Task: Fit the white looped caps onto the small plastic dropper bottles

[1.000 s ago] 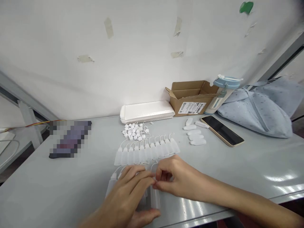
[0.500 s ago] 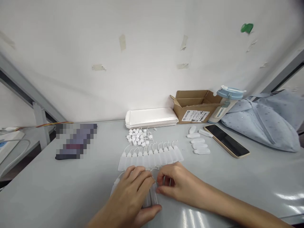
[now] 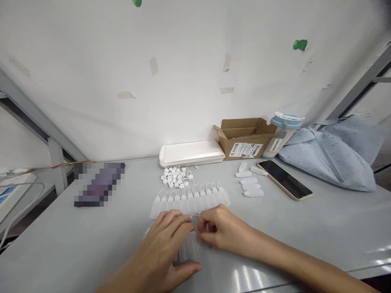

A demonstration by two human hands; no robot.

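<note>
Before the bottle row [image 3: 195, 202], we're easing our right hand [image 3: 216, 228] off, fingers narrow, hold unclear, leaving the end bottle [image 3: 192, 246] to our wide-spread left hand [image 3: 161, 244].

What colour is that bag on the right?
The bag is pale blue with small specks, best seen in the head view.

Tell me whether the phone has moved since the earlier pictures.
No. Judged against the cardboard box, the phone lies in the same place, at the same slant; only the camera's view has shifted.
</note>
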